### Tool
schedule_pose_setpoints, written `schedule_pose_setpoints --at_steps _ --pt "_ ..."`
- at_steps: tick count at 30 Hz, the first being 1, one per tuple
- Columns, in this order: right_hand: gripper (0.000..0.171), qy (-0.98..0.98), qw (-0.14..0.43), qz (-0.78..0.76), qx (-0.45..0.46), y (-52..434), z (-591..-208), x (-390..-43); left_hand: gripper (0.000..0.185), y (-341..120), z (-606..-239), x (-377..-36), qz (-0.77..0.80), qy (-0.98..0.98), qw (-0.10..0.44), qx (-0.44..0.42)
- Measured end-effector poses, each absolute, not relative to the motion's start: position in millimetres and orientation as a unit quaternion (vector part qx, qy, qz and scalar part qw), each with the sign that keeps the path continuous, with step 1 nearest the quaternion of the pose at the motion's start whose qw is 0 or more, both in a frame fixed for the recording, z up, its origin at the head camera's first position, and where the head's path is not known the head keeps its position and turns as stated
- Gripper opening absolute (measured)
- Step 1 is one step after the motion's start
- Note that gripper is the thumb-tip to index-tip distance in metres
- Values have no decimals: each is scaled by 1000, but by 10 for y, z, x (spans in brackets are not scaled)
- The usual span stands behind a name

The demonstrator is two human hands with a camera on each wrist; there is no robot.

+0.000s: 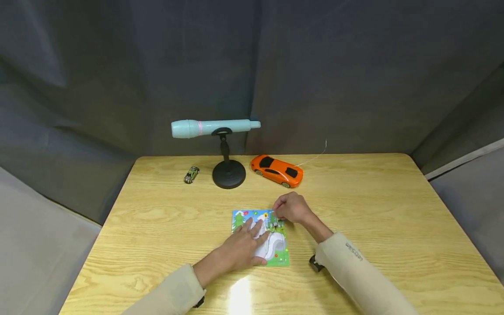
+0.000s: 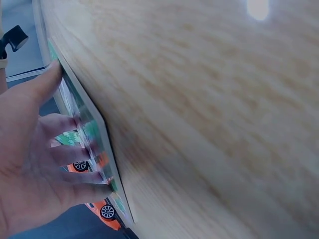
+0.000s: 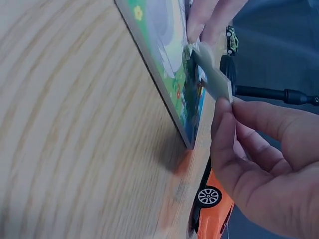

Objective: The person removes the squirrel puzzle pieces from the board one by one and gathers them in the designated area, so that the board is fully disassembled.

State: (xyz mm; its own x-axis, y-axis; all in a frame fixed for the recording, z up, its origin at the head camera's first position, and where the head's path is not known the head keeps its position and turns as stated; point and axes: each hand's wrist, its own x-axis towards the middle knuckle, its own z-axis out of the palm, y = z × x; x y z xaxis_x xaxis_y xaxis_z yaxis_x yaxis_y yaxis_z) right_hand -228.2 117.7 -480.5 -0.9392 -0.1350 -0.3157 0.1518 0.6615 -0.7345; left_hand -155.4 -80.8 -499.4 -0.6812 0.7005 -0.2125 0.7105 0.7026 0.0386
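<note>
A flat jigsaw puzzle [image 1: 281,257] with a bright cartoon picture lies on the wooden table. My left hand [image 1: 242,247] rests on its left part with fingers spread, covering some of the picture. In the left wrist view those straight fingers [image 2: 70,154] touch the puzzle's face. Over the puzzle's far right corner, my right hand [image 1: 293,209] pinches a puzzle piece [image 3: 218,79] between thumb and fingertips. The right wrist view shows this piece tilted up, its lower end close to the board and near the left fingertips [image 3: 195,31]. Whether it touches the board I cannot tell.
Behind the puzzle, a light blue microphone [image 1: 224,127] lies across a black stand [image 1: 229,177]. An orange toy car [image 1: 275,169] with a thin wire stands to its right, a small green toy car [image 1: 191,174] to its left. Dark curtains [image 1: 334,78] hang behind the table.
</note>
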Motion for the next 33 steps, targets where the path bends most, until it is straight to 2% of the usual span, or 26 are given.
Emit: schedule_pose_setpoints --at_steps 8,15,21,29,33 --pt "4 909 150 -389 -22 1219 -4770 -2219 76 -756 -4977 -1547 -28 914 96 392" --pt "4 910 173 -378 -9 1165 -4786 -2303 78 -773 -4987 -1563 -39 914 99 391" --pt "5 918 189 -342 -70 1147 -4778 -2338 78 -802 -4974 -1560 -41 917 98 384" --pt "6 935 114 -316 -111 1093 -4740 -2258 76 -801 -4975 -1564 -50 917 82 387" --pt "7 937 119 -313 -101 1029 -4694 -2254 76 -803 -4968 -1559 -50 916 85 389"
